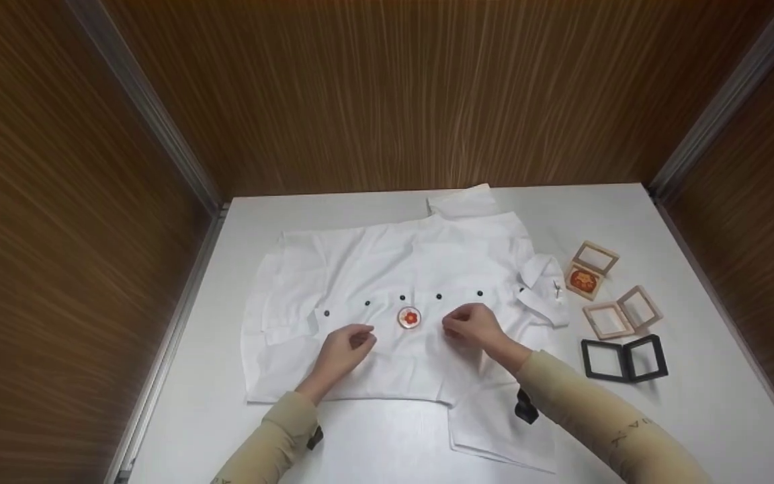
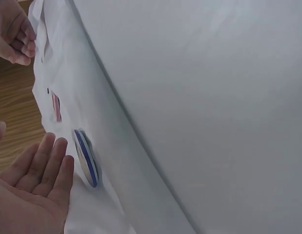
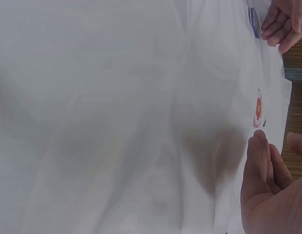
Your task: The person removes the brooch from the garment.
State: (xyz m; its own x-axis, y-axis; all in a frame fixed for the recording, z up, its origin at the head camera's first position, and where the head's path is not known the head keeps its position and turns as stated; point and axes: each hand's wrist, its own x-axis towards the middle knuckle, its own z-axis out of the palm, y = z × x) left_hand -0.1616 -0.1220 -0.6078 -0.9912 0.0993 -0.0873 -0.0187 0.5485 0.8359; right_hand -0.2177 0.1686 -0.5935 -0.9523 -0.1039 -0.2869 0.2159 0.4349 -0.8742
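A white buttoned shirt (image 1: 373,255) lies spread on a white table. On its front, below the row of dark buttons, sits a round badge (image 1: 409,317) with a red flower. My left hand (image 1: 347,346) hovers left of this badge, fingers loosely bent and thumb apart. Beside its fingertips in the left wrist view is a round blue-rimmed badge (image 2: 86,158) that the head view does not show. To the flower badge's right is my right hand (image 1: 474,326), just over the cloth. In the right wrist view its fingers (image 3: 263,163) extend with nothing between them and the thumb.
At the table's right stand an open wooden case (image 1: 587,269) with a red and gold piece inside, another light wooden case (image 1: 619,314) and a black hinged frame (image 1: 623,359), both open. Brown wood-grain panels (image 1: 387,94) enclose the table at the back and sides.
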